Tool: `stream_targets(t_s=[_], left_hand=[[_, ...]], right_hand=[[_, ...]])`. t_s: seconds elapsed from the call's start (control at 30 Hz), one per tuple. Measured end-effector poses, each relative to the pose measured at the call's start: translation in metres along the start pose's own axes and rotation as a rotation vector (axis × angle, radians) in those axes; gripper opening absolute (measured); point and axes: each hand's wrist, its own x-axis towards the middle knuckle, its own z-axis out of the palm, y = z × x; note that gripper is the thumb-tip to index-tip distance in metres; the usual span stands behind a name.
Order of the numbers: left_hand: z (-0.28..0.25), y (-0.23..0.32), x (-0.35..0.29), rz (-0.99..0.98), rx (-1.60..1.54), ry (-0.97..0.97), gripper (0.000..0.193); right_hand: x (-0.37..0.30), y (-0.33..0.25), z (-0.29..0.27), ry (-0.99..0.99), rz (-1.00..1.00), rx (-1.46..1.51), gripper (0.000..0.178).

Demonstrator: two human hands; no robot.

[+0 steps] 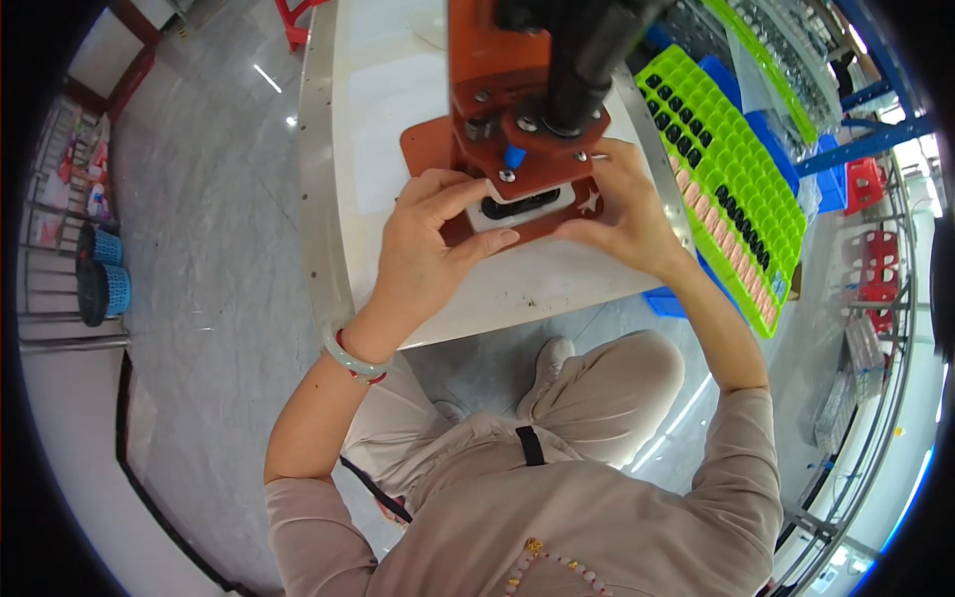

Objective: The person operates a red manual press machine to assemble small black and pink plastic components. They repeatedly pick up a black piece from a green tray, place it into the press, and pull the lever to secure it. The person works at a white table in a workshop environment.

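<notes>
An orange hand press (537, 149) stands on the white table, its black ram coming down from above. Under its head sits a white block (477, 219) with a glossy black oblong piece (520, 206) in its top. My left hand (428, 224) grips the block's left end, thumb along the near side and index finger along the far side. At the right side of the press base, my right hand (632, 214) is curved with thumb and fingers apart. Its fingertips are partly hidden by the press head. A small star-shaped metal part (589, 202) lies beside its thumb.
A bright green compartment tray (761, 199) with rows of black and pink pieces lies right of the table (388, 90). Blue bins (667, 301) sit beneath it, and a blue rack (875, 134) rises behind. Red stools (880, 264) stand far right, blue baskets (114, 289) far left.
</notes>
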Motion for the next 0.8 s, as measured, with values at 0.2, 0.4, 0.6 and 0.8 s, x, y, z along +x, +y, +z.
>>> stream_targets(t_s=[0.2,0.4,0.6,0.8], left_hand=[[-0.002,-0.005,-0.001,-0.101,-0.158,-0.04,0.043],[-0.001,-0.002,0.003,-0.097,-0.062,-0.062,0.049],[-0.006,0.008,-0.004,-0.14,-0.072,-0.066,0.055],[-0.001,0.019,0.001,-0.136,-0.082,-0.084,0.051]], right_hand=[[0.011,-0.006,0.029,0.047,-0.099,-0.241,0.048],[0.007,-0.005,0.027,0.189,-0.14,-0.032,0.039],[-0.036,-0.023,-0.051,0.059,-0.105,-0.092,0.032],[-0.087,0.132,-0.181,0.697,0.458,-0.819,0.033]])
